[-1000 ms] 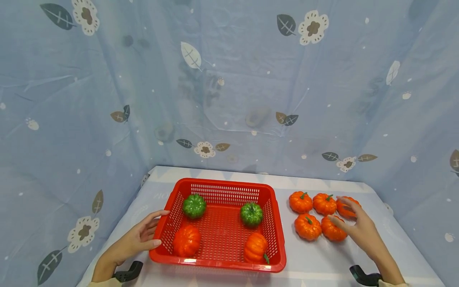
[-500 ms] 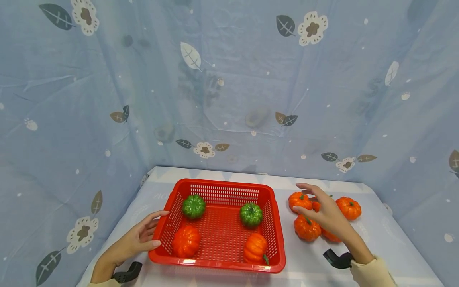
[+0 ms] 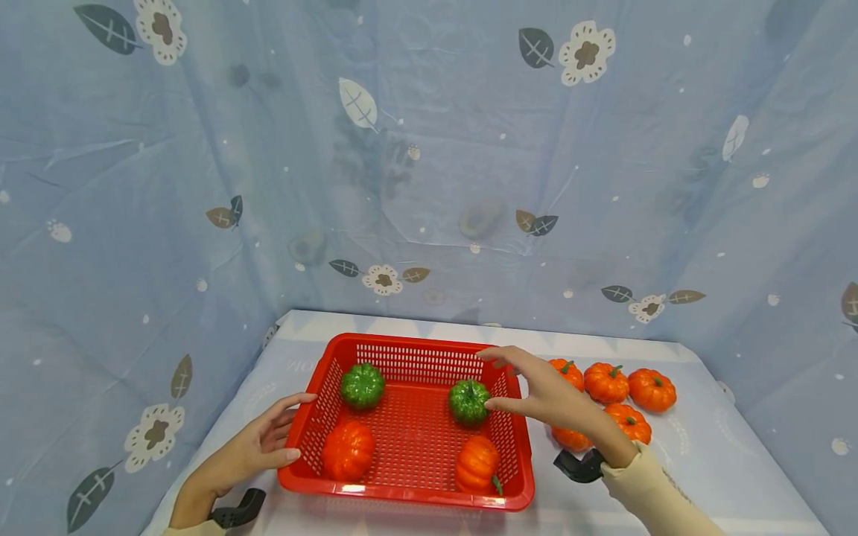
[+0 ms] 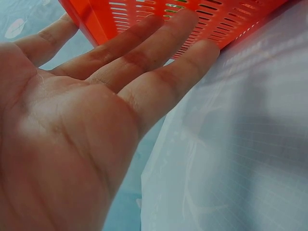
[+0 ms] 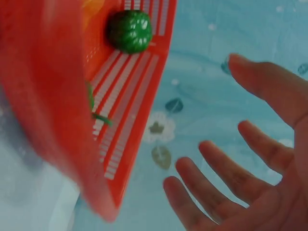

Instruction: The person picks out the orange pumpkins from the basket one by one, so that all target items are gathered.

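Note:
A red plastic basket [image 3: 409,494] holds two green pumpkins [image 3: 363,385] at its back and two orange pumpkins [image 3: 348,451] toward its front. My left hand [image 3: 251,448] is at the basket's left side, thumb and fingertips right at the rim; in the left wrist view its relaxed fingers [image 4: 159,91] lie along the slotted wall. Over the basket's right rim hovers my right hand [image 3: 546,387], fingers spread and nothing in them, its thumb overlapping the right green pumpkin [image 3: 468,402]. The right wrist view shows that empty right hand [image 5: 240,180] beside the basket wall.
Right of the basket lies a group of several orange pumpkins [image 3: 606,383] on the pale table cloth [image 3: 710,461], two of them partly hidden by my right hand and forearm. A blue patterned curtain [image 3: 429,164] encloses the table at the back and sides.
My right hand has moved left, from above the orange pumpkin group to above the basket's right rim. The left hand, basket and pumpkins stay where they were.

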Motion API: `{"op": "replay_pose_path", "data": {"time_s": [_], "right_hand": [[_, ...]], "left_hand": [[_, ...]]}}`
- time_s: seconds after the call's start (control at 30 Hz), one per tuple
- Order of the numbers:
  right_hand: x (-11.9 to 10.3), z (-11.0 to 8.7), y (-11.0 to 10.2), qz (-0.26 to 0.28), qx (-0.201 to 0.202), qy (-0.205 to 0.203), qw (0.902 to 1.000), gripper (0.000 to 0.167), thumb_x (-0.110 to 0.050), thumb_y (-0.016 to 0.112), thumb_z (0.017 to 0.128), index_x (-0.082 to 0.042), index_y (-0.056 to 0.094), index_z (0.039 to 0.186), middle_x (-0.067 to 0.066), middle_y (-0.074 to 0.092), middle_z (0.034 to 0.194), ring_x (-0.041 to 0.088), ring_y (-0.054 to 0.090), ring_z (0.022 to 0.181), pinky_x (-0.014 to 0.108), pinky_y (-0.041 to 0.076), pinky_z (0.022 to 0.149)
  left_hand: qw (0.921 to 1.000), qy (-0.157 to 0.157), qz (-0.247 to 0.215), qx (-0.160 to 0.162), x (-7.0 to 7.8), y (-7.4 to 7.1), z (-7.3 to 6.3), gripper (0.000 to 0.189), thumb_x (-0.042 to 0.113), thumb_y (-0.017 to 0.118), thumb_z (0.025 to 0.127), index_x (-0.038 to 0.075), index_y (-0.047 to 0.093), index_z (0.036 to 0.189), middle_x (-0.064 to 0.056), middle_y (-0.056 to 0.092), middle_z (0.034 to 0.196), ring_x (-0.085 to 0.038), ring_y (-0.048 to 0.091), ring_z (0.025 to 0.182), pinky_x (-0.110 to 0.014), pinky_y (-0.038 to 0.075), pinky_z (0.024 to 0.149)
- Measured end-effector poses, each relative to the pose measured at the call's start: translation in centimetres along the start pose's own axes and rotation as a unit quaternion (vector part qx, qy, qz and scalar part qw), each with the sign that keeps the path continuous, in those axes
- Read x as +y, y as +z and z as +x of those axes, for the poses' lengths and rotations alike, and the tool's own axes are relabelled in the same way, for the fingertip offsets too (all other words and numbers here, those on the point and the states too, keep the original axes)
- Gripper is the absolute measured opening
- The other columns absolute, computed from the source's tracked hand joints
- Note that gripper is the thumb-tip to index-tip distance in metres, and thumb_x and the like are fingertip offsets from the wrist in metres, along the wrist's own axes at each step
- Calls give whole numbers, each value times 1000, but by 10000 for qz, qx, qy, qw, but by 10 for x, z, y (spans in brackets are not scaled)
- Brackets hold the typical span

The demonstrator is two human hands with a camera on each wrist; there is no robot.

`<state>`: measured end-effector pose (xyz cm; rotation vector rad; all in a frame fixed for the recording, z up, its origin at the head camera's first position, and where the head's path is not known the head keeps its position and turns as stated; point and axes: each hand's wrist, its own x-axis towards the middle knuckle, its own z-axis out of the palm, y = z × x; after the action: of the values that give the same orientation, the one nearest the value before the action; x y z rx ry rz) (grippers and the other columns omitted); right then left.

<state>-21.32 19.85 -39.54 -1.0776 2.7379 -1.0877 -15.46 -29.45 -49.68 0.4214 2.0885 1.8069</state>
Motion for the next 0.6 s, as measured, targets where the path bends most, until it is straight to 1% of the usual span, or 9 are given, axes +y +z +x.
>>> {"op": "replay_pose_path", "data": {"time_s": [0.07, 0.13, 0.2, 0.3, 0.33, 0.47, 0.57, 0.6], "right_hand": [[-4, 7, 4, 53, -396, -117, 9991, 70, -43, 82, 87, -22, 53, 147, -10, 57, 140, 18, 57, 123, 53, 51, 101], [-7, 12, 8, 103, -856, -181, 9961, 67, -46, 81, 87, -27, 54, 145, -11, 55, 142, 17, 54, 128, 53, 49, 104], [-10, 17, 12, 222, -1347, -241, 9903, 64, -45, 82, 87, -31, 55, 143, -12, 54, 143, 20, 52, 132, 53, 46, 108], [-13, 23, 17, 322, -1998, -251, 9790, 59, -37, 85, 86, -35, 57, 138, -16, 54, 141, 22, 50, 133, 49, 46, 109], [-14, 24, 19, 324, -2189, -257, 9749, 59, -34, 86, 85, -35, 57, 137, -16, 55, 139, 23, 51, 132, 47, 46, 108], [-16, 28, 26, 103, -2808, -186, 9595, 60, -27, 89, 83, -32, 60, 135, -18, 57, 130, 13, 55, 119, 38, 50, 102], [-17, 30, 31, -58, -3197, -54, 9475, 61, -25, 90, 80, -28, 62, 135, -15, 59, 129, 9, 55, 114, 34, 51, 100], [-17, 31, 33, -125, -3302, -41, 9438, 62, -25, 91, 80, -27, 63, 135, -15, 59, 129, 10, 56, 113, 33, 51, 100]], "left_hand": [[10000, -27, 3, 21, 0, 0, 0, 76, 5, 67, 96, 17, 28, 160, -32, 30, 157, -47, 44, 137, -35, 55, 98], [10000, -31, 18, 31, 0, 0, 0, 76, 5, 67, 96, 17, 29, 160, -32, 30, 157, -47, 44, 137, -36, 55, 98], [10000, -15, 37, 26, 0, 0, 0, 76, 5, 67, 96, 16, 28, 160, -33, 30, 157, -47, 44, 137, -36, 55, 98], [10000, -2, 57, 22, 1, 0, 0, 76, 5, 67, 96, 16, 28, 160, -33, 30, 157, -48, 44, 137, -36, 55, 97], [10000, -3, 48, 20, 1, 0, 0, 76, 5, 67, 96, 16, 28, 160, -33, 30, 157, -47, 44, 136, -36, 55, 97], [10000, 3, 2, 5, 1, 1, 0, 76, 4, 67, 96, 15, 28, 160, -33, 30, 157, -47, 45, 136, -36, 55, 98], [10000, -17, -9, 17, 1, 1, 0, 76, 4, 67, 96, 16, 28, 160, -33, 30, 157, -47, 45, 136, -35, 55, 98], [10000, -34, -1, 33, 2, 1, 0, 76, 5, 67, 96, 16, 28, 160, -32, 30, 157, -47, 45, 136, -36, 55, 98]]}}
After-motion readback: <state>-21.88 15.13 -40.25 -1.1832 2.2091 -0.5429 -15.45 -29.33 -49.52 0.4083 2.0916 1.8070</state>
